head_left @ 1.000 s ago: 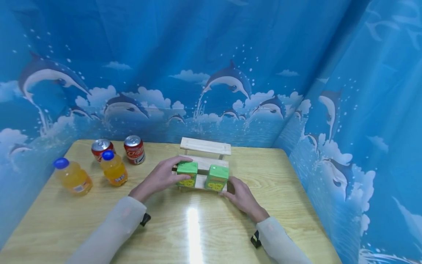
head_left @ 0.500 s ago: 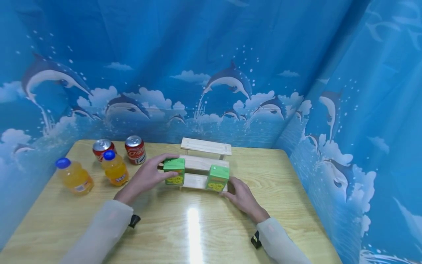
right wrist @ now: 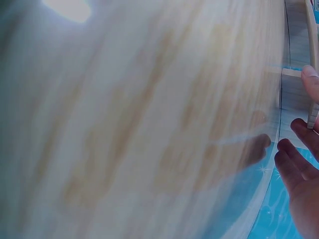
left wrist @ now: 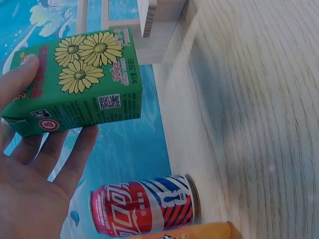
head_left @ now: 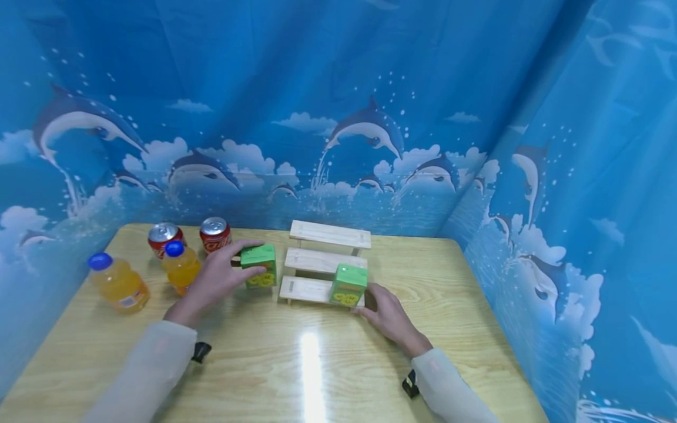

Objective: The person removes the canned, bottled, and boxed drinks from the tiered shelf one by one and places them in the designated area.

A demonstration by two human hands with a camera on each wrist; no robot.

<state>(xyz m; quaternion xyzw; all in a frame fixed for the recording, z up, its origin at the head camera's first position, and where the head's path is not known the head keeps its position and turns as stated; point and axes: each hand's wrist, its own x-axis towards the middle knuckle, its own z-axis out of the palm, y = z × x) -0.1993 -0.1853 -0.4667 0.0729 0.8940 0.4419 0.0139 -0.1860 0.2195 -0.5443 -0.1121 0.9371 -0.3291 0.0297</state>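
Observation:
A green drink carton (left wrist: 94,79) printed with yellow flowers is pinched in my left hand (head_left: 214,282), thumb on the flowered face and fingers on other sides. That hand is left of a three-step wooden rack (head_left: 325,260), with the carton above the table. On the right part of the rack's lowest step stands a second green carton (head_left: 349,286). My right hand (head_left: 391,314) grips the right end of that lowest step, thumb at the front and fingers at the far side. In the right wrist view, the right fingers (right wrist: 294,162) show only at the edge.
Left of the rack stand two red cola cans (head_left: 215,235) and two orange drink bottles (head_left: 120,284) with blue caps. One bottle is partly behind my left hand. A blue dolphin curtain (head_left: 338,117) closes off the back and sides of the wooden table (head_left: 264,364).
My left hand has moved left with its carton, from over the lowest step to beside the rack. The right hand and the second carton have stayed in place.

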